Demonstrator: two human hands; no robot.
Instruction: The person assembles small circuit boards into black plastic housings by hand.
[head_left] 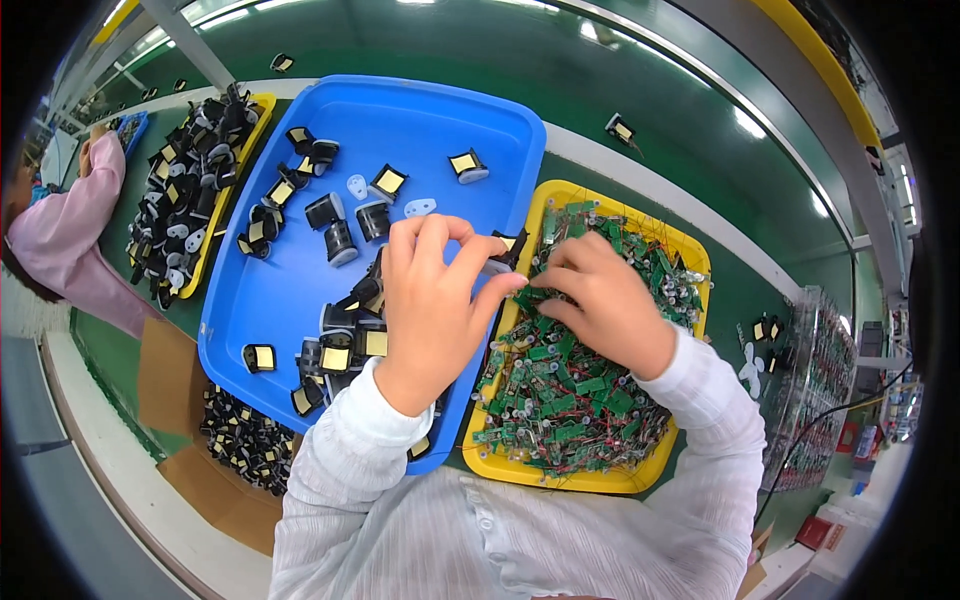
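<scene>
My left hand [428,310] is closed in a pinch over the right side of a blue tray [262,335]. Between its fingers is a small black plastic housing [512,246] with a yellow pad and a pale end piece. Close beside it, my right hand [612,308] bends its fingers together above a yellow tray [590,482]. Whatever its fingertips pinch is too small or hidden to make out. That yellow tray is heaped with green circuit boards [570,425] and thin red and black wires. More black housings [340,240] lie scattered in the blue tray.
At the left, another yellow tray [222,215] holds piled black housings, near a person in a pink sleeve [90,225]. A cardboard box [165,375] of small black parts sits below. Loose housings [620,128] lie on the green bench. Clear racks [815,390] stand right.
</scene>
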